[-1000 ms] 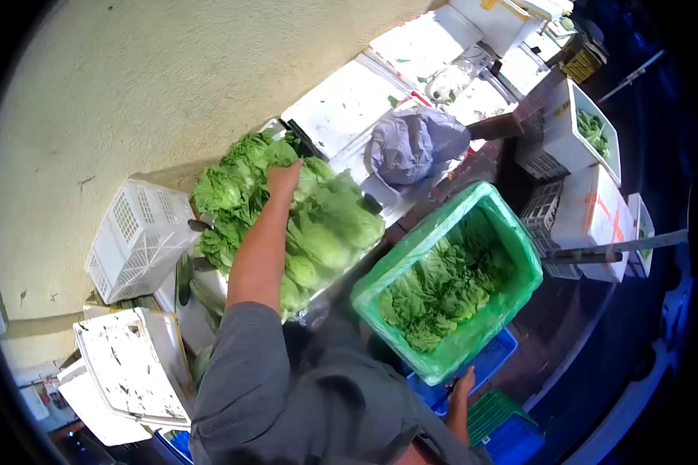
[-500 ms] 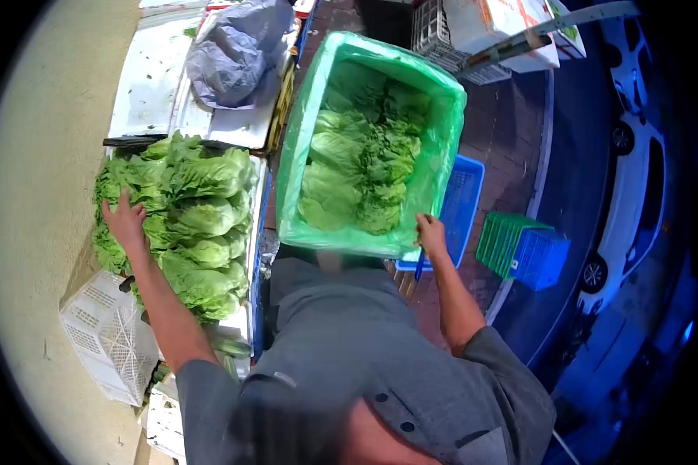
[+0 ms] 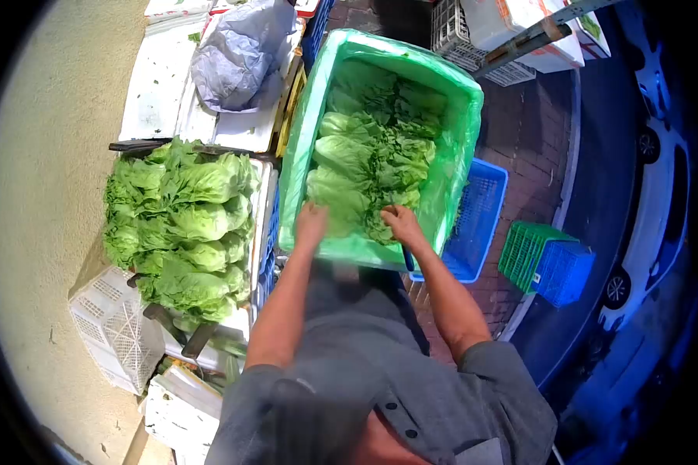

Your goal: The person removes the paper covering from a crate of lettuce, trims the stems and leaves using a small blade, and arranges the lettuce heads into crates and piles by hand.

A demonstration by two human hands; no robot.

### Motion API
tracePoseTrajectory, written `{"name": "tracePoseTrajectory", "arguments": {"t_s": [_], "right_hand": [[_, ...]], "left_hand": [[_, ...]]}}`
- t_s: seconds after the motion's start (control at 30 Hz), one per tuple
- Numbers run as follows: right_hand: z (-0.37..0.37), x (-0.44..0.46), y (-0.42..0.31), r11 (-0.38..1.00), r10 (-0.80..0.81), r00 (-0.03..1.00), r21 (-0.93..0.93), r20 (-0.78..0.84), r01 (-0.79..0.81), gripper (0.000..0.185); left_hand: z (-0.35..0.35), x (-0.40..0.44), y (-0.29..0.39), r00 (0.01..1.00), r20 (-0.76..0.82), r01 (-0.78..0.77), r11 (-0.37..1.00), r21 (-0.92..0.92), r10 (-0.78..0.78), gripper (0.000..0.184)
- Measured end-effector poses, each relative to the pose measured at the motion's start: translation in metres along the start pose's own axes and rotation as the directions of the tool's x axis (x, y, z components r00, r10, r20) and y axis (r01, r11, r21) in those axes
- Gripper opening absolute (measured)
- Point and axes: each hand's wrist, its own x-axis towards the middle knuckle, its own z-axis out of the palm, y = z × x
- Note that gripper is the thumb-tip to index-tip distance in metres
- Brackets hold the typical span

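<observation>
A box lined with green plastic stands in front of my body, with rows of lettuce inside. My left hand is at the near left of this lettuce, blurred, its fingers hard to make out. At the near right of the same lettuce is my right hand, its fingers closed on a leafy edge; a dark blue, narrow object hangs below it. On the left, a pile of lettuce heads lies on a white foam box, touched by neither hand.
Grey crumpled plastic rests on white foam boxes beyond the pile. A white crate leans near the wall. Right of the lined box are a blue basket and green crate. A metal pole crosses the upper right.
My left hand has left the lettuce pile and moved right to the lined box. My right hand has shifted from the box's near right corner inward onto the lettuce. The view has turned toward the box.
</observation>
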Motion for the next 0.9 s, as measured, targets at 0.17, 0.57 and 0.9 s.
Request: {"name": "tracePoseTrajectory", "arguments": {"t_s": [0.17,0.57,0.9], "right_hand": [[0.033,0.040,-0.025,0.929,-0.264,0.960,-0.242,0.096,0.280,0.038],[0.107,0.127,-0.102,0.772,-0.393,0.804,-0.314,0.446,0.552,0.057],[0.116,0.157,-0.110,0.735,-0.222,0.730,-0.381,0.646,0.561,0.053]], "left_hand": [[0.005,-0.010,0.061,0.993,-0.115,-0.005,0.953,0.303,0.041,0.054],[0.011,0.017,0.023,0.997,-0.072,0.064,0.901,0.429,-0.036,0.043],[-0.013,0.001,0.095,0.982,0.049,0.162,0.951,0.264,-0.181,0.063]]}}
